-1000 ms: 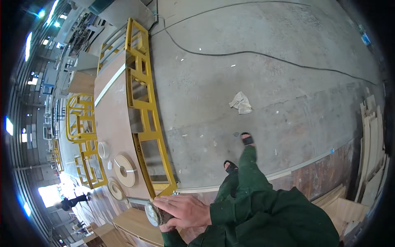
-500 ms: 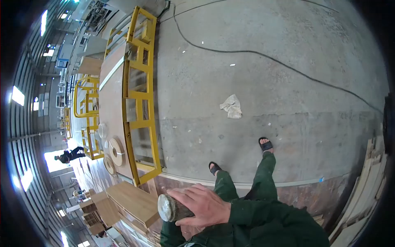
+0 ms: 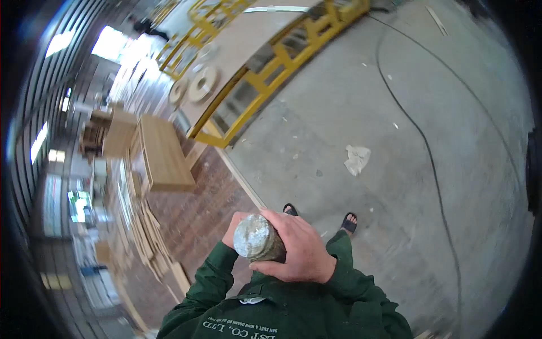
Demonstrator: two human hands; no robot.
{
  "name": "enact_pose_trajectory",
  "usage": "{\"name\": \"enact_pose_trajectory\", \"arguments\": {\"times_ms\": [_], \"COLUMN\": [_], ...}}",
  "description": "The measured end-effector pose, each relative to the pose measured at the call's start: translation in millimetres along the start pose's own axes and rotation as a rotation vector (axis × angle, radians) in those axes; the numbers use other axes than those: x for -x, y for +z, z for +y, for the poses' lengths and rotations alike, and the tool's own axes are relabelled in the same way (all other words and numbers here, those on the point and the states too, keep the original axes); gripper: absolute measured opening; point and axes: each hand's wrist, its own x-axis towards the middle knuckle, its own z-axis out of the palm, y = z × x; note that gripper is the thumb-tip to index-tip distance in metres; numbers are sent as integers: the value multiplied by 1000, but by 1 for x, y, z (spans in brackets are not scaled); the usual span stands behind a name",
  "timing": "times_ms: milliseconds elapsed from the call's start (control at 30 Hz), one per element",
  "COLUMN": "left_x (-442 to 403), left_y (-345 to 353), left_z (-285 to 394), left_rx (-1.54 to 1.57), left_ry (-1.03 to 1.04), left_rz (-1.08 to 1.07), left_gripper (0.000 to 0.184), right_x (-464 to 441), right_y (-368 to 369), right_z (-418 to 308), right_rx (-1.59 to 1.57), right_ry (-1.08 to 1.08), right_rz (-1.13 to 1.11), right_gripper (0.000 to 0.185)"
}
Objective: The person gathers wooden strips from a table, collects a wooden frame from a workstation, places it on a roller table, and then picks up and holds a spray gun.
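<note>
A stout, grimy cylinder [image 3: 257, 238] with a pale, round, scuffed end is held in front of my green jacket. My right hand [image 3: 302, 246] wraps over its top and right side, fingers together and thumb along the near side. From the left, my left hand [image 3: 233, 229] presses against the cylinder; its fingers are mostly hidden behind it. Both hands are above the floor, over my sandalled feet.
A yellow metal cart [image 3: 265, 85] carries a board with rolls of edging [image 3: 203, 85]. Wooden cabinet [image 3: 164, 155] and loose wood strips [image 3: 152, 240] lie left. A cable [image 3: 423, 135] and white cloth [image 3: 357, 160] are on the floor. Another person [image 3: 148, 28] stands far back.
The view has swung left, so the cart now sits higher and the cabinet is nearer the middle. More of my left hand and sleeve shows. My right hand still grips the cylinder.
</note>
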Motion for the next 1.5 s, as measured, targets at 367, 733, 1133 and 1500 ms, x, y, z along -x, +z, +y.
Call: {"name": "enact_pose_trajectory", "arguments": {"times_ms": [367, 733, 1133, 1500], "left_x": [116, 158, 78, -6], "left_y": [-103, -270, -412, -530], "left_z": [-16, -28, 59, 191], "left_rx": [125, 550, 197, 232], "left_ry": [393, 700, 533, 697], "left_rz": [500, 1005, 1106, 1254], "left_gripper": [18, 28, 24, 22], "right_x": [-91, -167, -315, -495], "right_y": [195, 423, 514, 588], "right_z": [-24, -23, 44, 100], "right_rx": [-117, -106, -169, -284], "right_ry": [179, -43, 47, -53], "right_rz": [-661, -854, -769, -843], "right_gripper": [101, 95, 98, 99]}}
